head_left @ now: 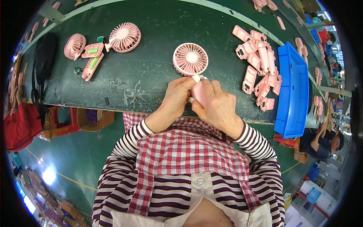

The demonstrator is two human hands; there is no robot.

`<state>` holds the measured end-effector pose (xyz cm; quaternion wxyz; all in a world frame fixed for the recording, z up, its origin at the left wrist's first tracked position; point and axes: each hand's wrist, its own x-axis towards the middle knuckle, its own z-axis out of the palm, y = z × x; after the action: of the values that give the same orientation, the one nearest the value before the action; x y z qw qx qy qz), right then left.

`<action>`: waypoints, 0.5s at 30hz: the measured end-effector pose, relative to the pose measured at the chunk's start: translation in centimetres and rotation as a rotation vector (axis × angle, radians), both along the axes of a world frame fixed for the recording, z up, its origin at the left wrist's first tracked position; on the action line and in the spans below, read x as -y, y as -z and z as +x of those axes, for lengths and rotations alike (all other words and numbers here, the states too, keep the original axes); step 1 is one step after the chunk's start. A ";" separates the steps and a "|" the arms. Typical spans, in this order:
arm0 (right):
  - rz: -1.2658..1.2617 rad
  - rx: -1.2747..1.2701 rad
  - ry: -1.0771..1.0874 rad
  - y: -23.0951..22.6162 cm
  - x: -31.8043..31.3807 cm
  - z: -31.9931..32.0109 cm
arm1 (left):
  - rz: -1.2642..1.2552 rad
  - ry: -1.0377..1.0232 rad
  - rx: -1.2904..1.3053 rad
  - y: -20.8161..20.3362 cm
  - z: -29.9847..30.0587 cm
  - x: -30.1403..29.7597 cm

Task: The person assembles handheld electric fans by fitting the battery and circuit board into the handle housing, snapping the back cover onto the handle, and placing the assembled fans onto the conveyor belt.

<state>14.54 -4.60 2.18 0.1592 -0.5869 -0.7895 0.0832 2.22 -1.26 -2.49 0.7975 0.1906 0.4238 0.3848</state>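
Note:
Between my two hands, close to the near edge of the green workbench point(159, 30), is a pink handheld fan point(191, 59). Its round caged head points away from me, and its smooth handle comes back toward my body. My left hand point(176, 94) pinches the neck of the fan from the left, with pale coverings on some fingertips. Around the handle, my right hand point(217, 100) closes from the right, its thumb along the near end. Both palms hide part of the handle.
Two opened fans point(124, 37) with exposed green batteries point(93, 50) lie at the left. Pink handle shells point(261, 64) are heaped at the right, beside a blue bin point(292, 90). A black bag point(44, 56) rests on the far left. Other people sit on both sides.

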 end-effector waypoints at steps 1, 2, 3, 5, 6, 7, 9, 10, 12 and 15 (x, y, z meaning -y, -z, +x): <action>0.000 -0.001 0.001 0.1 0.0 0.1 | 0.000 0.001 -0.001 0.0 0.0 0.0; 0.032 0.002 -0.019 0.3 -0.1 0.2 | -0.006 0.008 -0.001 0.0 0.0 -0.1; 0.064 0.004 -0.038 0.5 -0.2 0.3 | -0.012 0.015 -0.001 0.0 0.0 -0.2; 0.070 -0.002 -0.035 0.5 -0.3 0.3 | -0.016 0.036 -0.030 -0.2 0.0 -0.5; 0.077 -0.007 -0.033 0.5 -0.3 0.3 | -0.020 0.054 -0.056 -0.2 0.1 -0.6; 0.077 -0.008 -0.031 0.5 -0.2 0.3 | -0.020 0.056 -0.058 -0.1 0.1 -0.7; 0.062 -0.006 -0.019 0.5 -0.2 0.3 | -0.034 0.054 -0.063 0.2 0.2 -0.8; 0.063 -0.008 -0.018 0.5 -0.2 0.3 | -0.033 0.055 -0.065 0.1 0.2 -0.8; 0.059 -0.074 -0.034 0.4 -0.2 0.6 | -0.079 0.047 -0.047 -0.2 0.0 -1.0; 0.092 -0.171 0.008 0.1 -0.1 0.9 | -0.026 0.009 0.032 0.8 -0.3 -1.1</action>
<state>15.44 -4.49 2.11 0.2531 -0.5728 -0.7737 0.0960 1.97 -0.13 -3.27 0.8082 0.1761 0.4152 0.3787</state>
